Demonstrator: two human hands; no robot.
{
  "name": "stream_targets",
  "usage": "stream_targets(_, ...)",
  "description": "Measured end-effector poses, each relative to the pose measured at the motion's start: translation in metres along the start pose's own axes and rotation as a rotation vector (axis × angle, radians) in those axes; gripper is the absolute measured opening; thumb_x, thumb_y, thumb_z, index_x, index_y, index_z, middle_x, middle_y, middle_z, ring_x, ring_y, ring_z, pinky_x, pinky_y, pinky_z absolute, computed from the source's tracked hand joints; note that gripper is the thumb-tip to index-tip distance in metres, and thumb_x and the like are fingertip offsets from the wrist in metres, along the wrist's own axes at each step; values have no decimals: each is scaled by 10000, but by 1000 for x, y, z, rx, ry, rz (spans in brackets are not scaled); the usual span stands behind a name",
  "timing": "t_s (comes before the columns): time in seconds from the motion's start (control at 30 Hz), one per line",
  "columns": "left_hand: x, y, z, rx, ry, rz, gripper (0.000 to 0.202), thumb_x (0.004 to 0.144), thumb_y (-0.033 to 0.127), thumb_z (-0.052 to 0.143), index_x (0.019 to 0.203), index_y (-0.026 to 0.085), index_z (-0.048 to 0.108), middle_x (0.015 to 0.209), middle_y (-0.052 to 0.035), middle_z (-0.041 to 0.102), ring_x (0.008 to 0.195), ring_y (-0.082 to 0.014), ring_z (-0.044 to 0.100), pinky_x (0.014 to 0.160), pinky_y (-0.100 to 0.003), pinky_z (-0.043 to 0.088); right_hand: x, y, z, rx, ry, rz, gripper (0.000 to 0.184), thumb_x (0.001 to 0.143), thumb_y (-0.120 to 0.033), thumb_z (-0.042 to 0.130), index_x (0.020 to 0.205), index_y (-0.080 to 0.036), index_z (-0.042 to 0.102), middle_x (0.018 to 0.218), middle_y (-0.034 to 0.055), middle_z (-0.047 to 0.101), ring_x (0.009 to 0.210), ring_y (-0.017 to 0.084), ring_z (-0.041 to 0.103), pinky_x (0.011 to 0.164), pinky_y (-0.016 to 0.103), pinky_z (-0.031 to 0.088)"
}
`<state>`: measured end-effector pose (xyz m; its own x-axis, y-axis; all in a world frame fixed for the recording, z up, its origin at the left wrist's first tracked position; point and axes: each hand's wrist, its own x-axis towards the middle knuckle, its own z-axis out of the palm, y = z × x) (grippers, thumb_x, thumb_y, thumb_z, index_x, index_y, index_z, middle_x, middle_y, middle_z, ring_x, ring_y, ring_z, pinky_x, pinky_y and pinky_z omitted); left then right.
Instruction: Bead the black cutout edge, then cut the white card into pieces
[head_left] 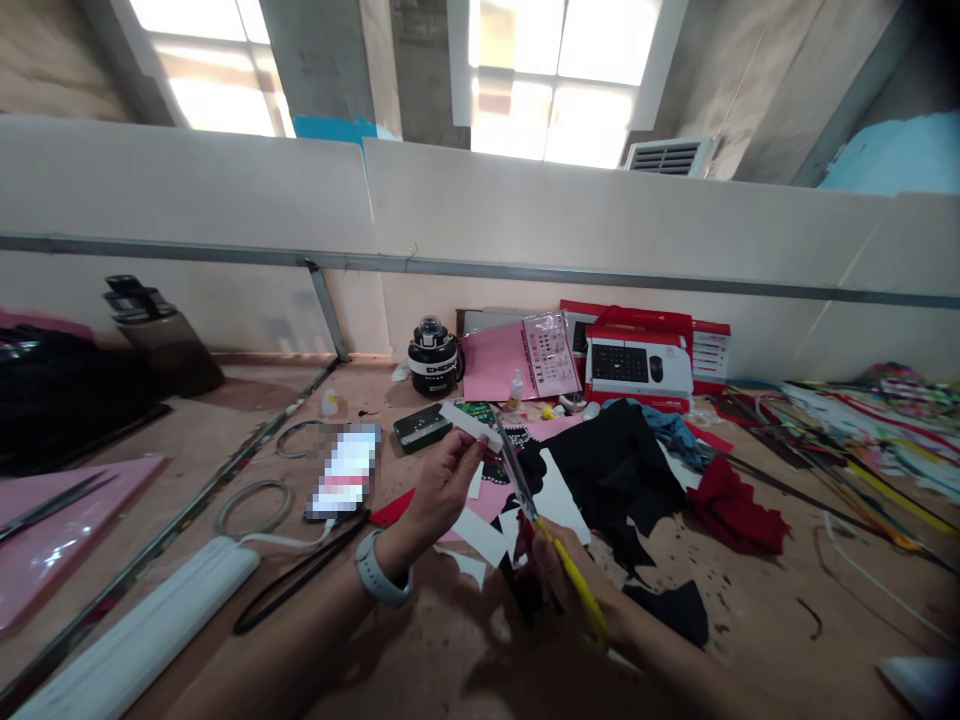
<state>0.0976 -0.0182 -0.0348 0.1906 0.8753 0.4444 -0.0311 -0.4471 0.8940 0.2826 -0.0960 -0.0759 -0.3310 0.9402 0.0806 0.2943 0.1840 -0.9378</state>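
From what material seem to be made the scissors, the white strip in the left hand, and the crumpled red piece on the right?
Scissors: blades probably metal, grey with slight shine; yellow handle likely plastic, from its even colour. White strip: matte, flat, holding its shape; perhaps paper or card. Red piece: matte, probably soft fabric, bunched in folds.

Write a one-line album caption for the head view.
Over a cluttered workbench, the left hand holds a white strip while the right hand grips yellow-handled scissors.
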Motion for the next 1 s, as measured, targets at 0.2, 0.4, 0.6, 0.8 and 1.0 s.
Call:
stream_targets(0.2, -1, 2, 1, 8, 10, -12, 203, 933, 371, 527, 878, 186, 591, 845, -22, 613, 799, -161, 573, 751, -291, 458, 0, 7, 2, 18, 2, 36, 630, 864, -774, 240, 817, -211, 517, 615, -3, 502, 537, 146, 475, 489, 251, 405)
stream_targets(0.4, -3, -8, 1, -35, 22, -48, 217, 921, 395, 544, 883, 185, 587, 855, -34, 612, 822, -177, 568, 786, -314, 456, 1, 5, 4, 25, -1, 38, 636, 871, -769, 228, 808, -201, 508, 588, -15, 473, 495, 123, 437, 441, 228, 359)
stream_targets(0.6, -3, -6, 3, -12, 39, -54, 222, 927, 391, 533, 852, 191, 591, 839, -26, 593, 788, -164, 546, 782, -306, 451, 1, 7, 7, 31, 24, 51, 632, 874, -765, 227, 777, -197, 486, 608, -5, 491, 465, 110, 424, 415, 222, 340)
stream_targets(0.8, -4, -11, 3, -29, 39, -66, 208, 928, 390, 536, 887, 191, 581, 871, -36, 600, 836, -176, 561, 806, -318, 449, 2, 14, 8, 17, 27, 61, 616, 889, -745, 228, 776, -201, 493, 633, 3, 496, 505, 124, 471, 415, 218, 342)
stream_targets(1.0, -4, -17, 2, -51, 36, -76, 225, 927, 402, 533, 877, 189, 583, 871, -36, 603, 847, -178, 565, 826, -323, 446, 1, 8, 9, 19, 54, 74, 637, 850, -782, 288, 739, -190, 496, 577, -13, 469, 470, 109, 430, 406, 221, 322)
